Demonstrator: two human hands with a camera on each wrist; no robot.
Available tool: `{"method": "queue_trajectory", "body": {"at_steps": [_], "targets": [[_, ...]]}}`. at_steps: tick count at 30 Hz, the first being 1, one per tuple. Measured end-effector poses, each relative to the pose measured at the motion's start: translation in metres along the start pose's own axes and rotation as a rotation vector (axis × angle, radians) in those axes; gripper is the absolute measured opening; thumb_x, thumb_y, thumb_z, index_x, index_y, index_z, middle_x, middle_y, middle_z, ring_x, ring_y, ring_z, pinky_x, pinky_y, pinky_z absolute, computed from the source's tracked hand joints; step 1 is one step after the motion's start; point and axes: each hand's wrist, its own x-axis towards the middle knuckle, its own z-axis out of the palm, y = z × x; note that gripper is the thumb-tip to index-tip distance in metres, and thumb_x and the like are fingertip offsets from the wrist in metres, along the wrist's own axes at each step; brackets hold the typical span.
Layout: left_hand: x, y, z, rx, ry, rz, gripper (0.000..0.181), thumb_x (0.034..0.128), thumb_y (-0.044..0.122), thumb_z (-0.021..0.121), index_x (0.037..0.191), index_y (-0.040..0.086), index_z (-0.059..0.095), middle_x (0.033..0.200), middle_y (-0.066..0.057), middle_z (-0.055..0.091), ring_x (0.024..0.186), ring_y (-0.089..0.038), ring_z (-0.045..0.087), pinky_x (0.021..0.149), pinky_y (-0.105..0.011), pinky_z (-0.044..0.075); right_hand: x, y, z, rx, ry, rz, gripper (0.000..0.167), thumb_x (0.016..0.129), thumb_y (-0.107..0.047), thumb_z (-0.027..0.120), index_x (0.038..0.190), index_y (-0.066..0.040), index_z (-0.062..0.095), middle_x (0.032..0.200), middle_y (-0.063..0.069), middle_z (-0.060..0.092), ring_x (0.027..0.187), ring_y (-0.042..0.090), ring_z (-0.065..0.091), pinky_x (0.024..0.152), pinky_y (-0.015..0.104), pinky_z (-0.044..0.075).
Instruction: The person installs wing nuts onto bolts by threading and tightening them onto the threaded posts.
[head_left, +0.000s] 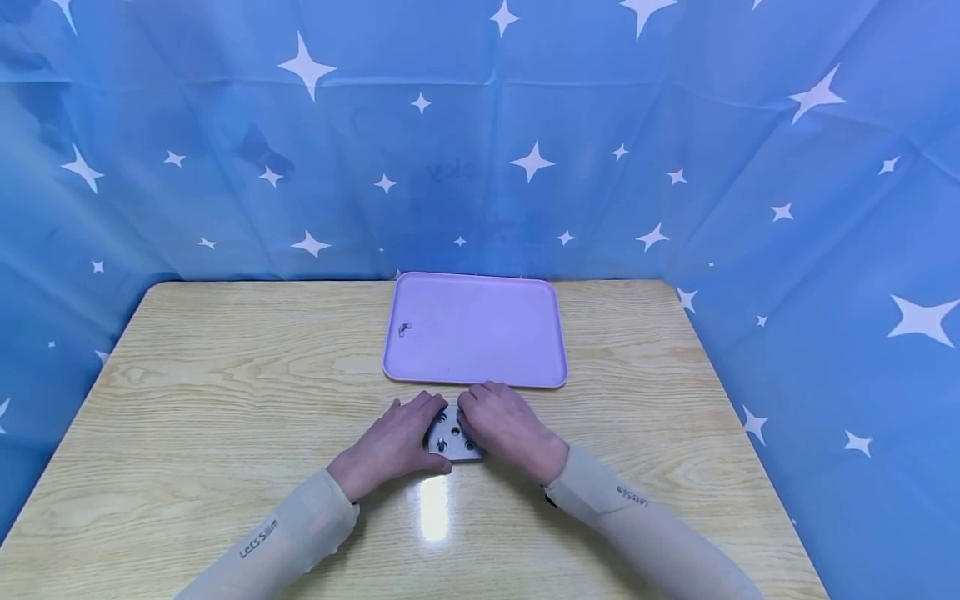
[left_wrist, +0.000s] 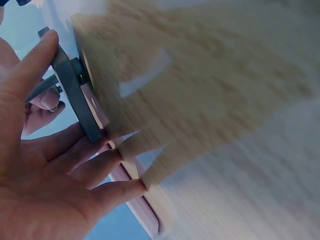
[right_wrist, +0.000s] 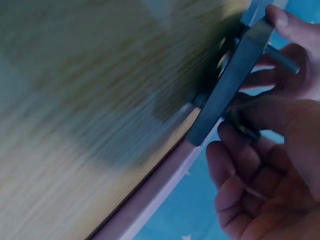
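Note:
A grey metal plate (head_left: 455, 446) with several holes lies on the table just in front of the tray. My left hand (head_left: 401, 442) grips it, thumb at the near edge and fingertips at the far side. In the right wrist view, one bolt (right_wrist: 282, 59) sticks up from the plate. My right hand (head_left: 506, 425) is over the plate's right part. Its thumb and fingers pinch a second bolt (right_wrist: 245, 129) at the plate's face, partly hidden by the fingers. Dark round parts (left_wrist: 77, 66) show under the plate in the left wrist view.
A shallow purple tray (head_left: 487, 325) lies at the table's back middle, with a small metal piece (head_left: 405, 330) at its left. The wooden table (head_left: 225, 375) meets a blue star-patterned cloth (head_left: 465, 200) behind and at both sides.

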Motion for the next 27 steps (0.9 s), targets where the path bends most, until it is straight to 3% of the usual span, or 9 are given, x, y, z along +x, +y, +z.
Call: {"method": "queue_trajectory", "body": {"at_steps": [3,6,10,13,19,27], "targets": [[-0.001,0.000,0.000,0.003,0.004,0.002,0.081,0.0692,0.036,0.095,0.133,0.003,0.058,0.117,-0.006,0.062,0.100,-0.020,0.058,0.108,-0.070,0.041,-0.001,-0.001,0.000,0.060,-0.013,0.045,0.018,0.097,-0.021,0.071,0.085,-0.009,0.065,0.076,0.001,0.062,0.065,0.017,0.056,0.058,0.030,0.050],[-0.001,0.000,0.000,0.008,0.006,0.002,0.081,0.0693,0.037,0.095,0.133,0.003,0.058,0.119,-0.008,0.063,0.103,-0.022,0.060,0.107,-0.070,0.041,-0.002,0.005,-0.006,0.116,-0.070,0.035,0.025,0.099,-0.032,0.070,0.103,-0.008,0.069,0.092,0.003,0.069,0.080,0.019,0.064,0.069,0.033,0.055],[-0.002,0.000,-0.001,0.011,0.001,-0.006,0.081,0.0701,0.037,0.094,0.135,0.003,0.058,0.122,-0.009,0.063,0.106,-0.024,0.061,0.109,-0.070,0.040,-0.005,0.019,-0.021,0.139,-0.190,-0.070,0.036,0.102,-0.028,0.068,0.135,-0.015,0.066,0.132,0.000,0.067,0.120,0.020,0.061,0.093,0.039,0.054],[-0.002,0.000,-0.002,0.013,-0.004,-0.016,0.082,0.0705,0.036,0.095,0.136,0.004,0.058,0.125,-0.010,0.063,0.109,-0.025,0.061,0.110,-0.070,0.039,-0.006,0.027,-0.029,0.109,-0.260,-0.171,0.038,0.103,-0.016,0.065,0.141,-0.022,0.064,0.146,-0.008,0.060,0.135,0.017,0.052,0.099,0.041,0.050],[-0.002,0.000,-0.002,0.011,-0.006,-0.017,0.081,0.0702,0.036,0.095,0.135,0.004,0.058,0.124,-0.009,0.062,0.108,-0.024,0.060,0.110,-0.070,0.039,-0.008,0.033,-0.028,0.058,-0.279,-0.249,0.037,0.102,-0.010,0.063,0.135,-0.025,0.068,0.144,-0.011,0.061,0.136,0.016,0.051,0.100,0.040,0.048],[0.000,0.001,-0.001,0.017,-0.004,-0.006,0.080,0.0706,0.037,0.094,0.134,0.004,0.058,0.122,-0.008,0.062,0.106,-0.023,0.059,0.109,-0.069,0.041,-0.008,0.030,-0.018,0.017,-0.145,-0.268,0.022,0.097,-0.012,0.069,0.115,-0.023,0.073,0.122,-0.010,0.069,0.120,0.015,0.059,0.094,0.035,0.050]]}}
